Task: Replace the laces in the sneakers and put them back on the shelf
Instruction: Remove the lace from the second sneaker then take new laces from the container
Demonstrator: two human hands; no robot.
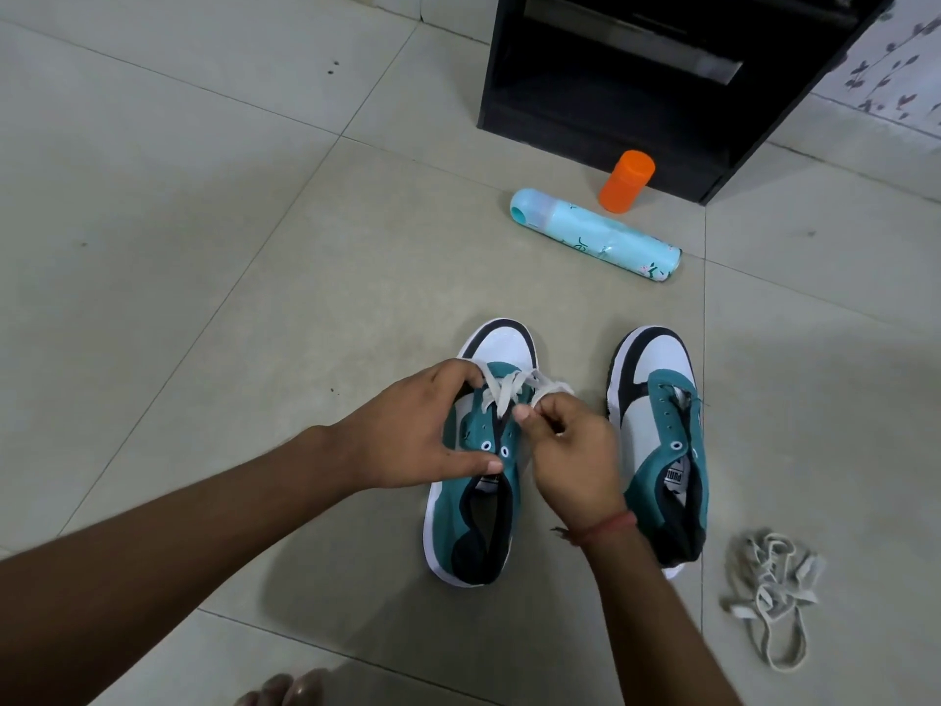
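Two teal, white and black sneakers side by side on the floor, toes pointing away.

Left sneaker (pixel 476 481) partly threaded with a white lace (pixel 509 389) crossing near the toe. Right sneaker (pixel 662 440) unlaced, eyelets bare. Loose lace (pixel 769 588) tangled just right of it. Black shelf (pixel 662 84) beyond.

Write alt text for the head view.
Both hands thread a white lace through the left sneaker on a tiled floor; the right sneaker has none. A loose lace lies right; a black shelf stands behind.

Two sneakers (pixel 657 440) side by side, loose lace (pixel 769 593) right, shelf (pixel 636 94) behind.
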